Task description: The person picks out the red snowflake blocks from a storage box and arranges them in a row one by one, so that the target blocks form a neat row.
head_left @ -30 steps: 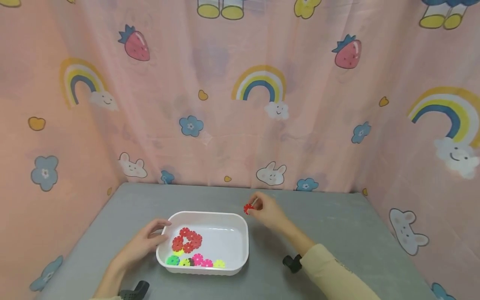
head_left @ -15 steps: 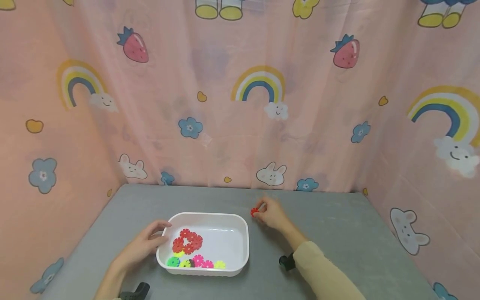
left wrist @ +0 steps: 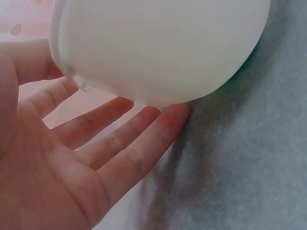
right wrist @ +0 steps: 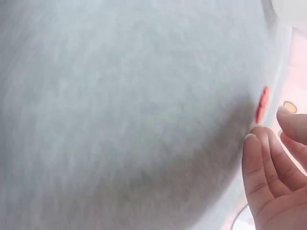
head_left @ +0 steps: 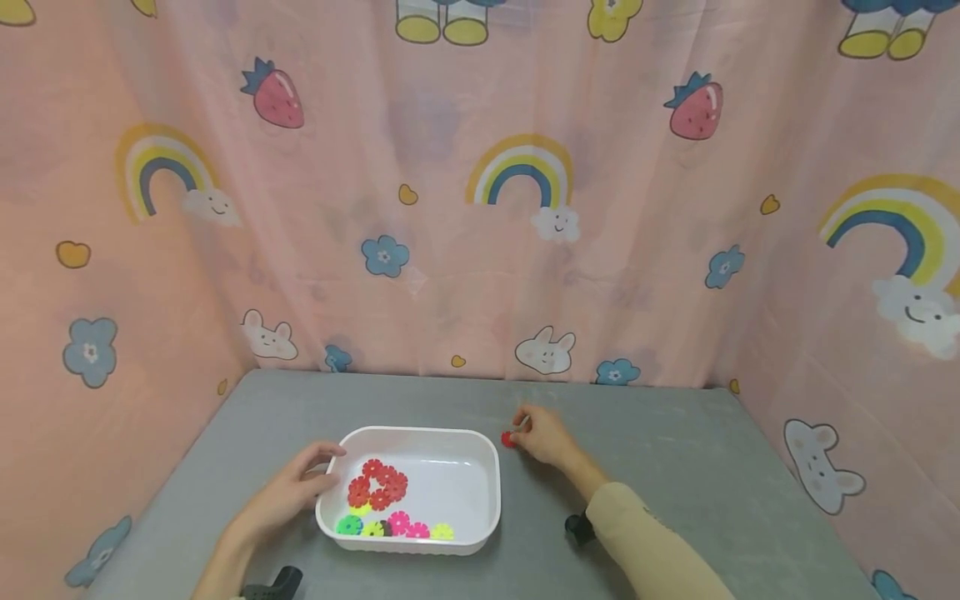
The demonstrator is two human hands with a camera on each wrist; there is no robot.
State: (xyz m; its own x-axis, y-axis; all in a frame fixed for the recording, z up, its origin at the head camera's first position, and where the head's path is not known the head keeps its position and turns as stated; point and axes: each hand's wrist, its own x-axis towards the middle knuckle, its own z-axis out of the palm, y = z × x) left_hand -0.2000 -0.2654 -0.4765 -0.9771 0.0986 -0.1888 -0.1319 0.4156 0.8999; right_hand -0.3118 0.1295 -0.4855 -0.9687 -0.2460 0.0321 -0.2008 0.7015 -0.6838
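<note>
A white plastic tray (head_left: 465, 467) holds flower-shaped plastic discs; several red ones (head_left: 392, 483) lie at its left, with green, yellow, dark and pink discs along the near wall. My left hand (head_left: 288, 492) rests against the tray's left end, fingertips touching its rim. In the left wrist view the fingers (left wrist: 139, 153) are fairly straight along the outer wall. Right of the tray, my right hand (head_left: 546, 435) is low over the table beside a single red disc (head_left: 508, 439). In the right wrist view this disc (right wrist: 262, 104) is just beyond the fingertips, with the thumb (right wrist: 292, 125) apart.
The grey tabletop (head_left: 675, 475) extends widely to the right of the tray. A pink patterned curtain (head_left: 450, 308) stands along the back and both sides. Dark camera mounts (head_left: 579, 528) sit at both wrists.
My right hand has moved slightly right and down towards the table with the red disc, and its thumb now stands off the disc. The left hand stays at the tray.
</note>
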